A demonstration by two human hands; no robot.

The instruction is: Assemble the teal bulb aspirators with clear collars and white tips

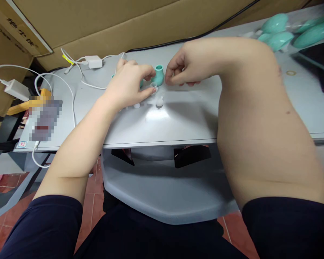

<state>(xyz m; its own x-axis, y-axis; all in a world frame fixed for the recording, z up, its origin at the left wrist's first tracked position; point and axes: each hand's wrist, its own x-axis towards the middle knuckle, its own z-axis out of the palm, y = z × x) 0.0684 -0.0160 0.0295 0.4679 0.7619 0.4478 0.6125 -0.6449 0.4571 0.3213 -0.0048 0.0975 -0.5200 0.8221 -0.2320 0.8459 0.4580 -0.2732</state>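
A small turquoise vase-shaped part [159, 76] stands upright on the grey table, its round mouth facing up. Just left of it, my left hand [129, 81] has its thumb and index finger around a small clear plastic piece [153, 85]. More turquoise parts are partly hidden behind that hand. To the right of the vase-shaped part, my right hand [182, 70] is closed with fingers curled and pressed together; whatever it holds, if anything, is hidden. A small whitish translucent piece [160, 102] lies in front, with several similar small pieces beside my left wrist.
White chargers [94, 62] and cables are on the left, near a phone [47, 118] with a blurred screen. Turquoise rounded parts [279, 40] and a dark device [318, 64] lie at the far right. Cardboard [118, 25] stands behind; a grey stool [162, 194] is below the table's edge.
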